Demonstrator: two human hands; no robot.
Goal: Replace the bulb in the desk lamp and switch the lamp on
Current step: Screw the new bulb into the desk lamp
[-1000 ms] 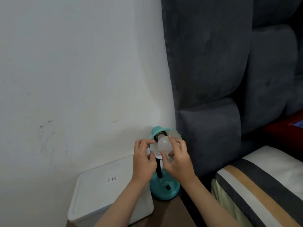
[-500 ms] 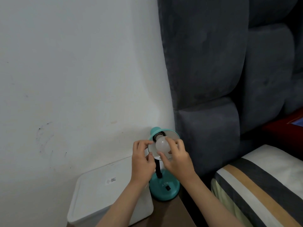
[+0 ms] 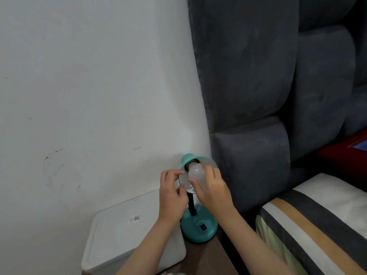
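Here, head view: a teal desk lamp [image 3: 199, 225] stands on a brown table [image 3: 206, 259], close to the white wall [image 3: 89, 86], just beside a white box [image 3: 119, 231]. The shade [image 3: 206, 160] tilts toward the camera — a frosted white bulb [image 3: 196, 171] sits at its dark socket. The right hand [image 3: 213, 190] is wrapped around the bulb, fingers [image 3: 210, 169] curled over it. The left hand [image 3: 171, 192] pinches the shade's left rim. A grey padded headboard [image 3: 258, 96] rises on the right — striped bedding [image 3: 317, 225] below it.

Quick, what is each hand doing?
Left hand: pinching the lamp shade rim.
Right hand: closed on the bulb.
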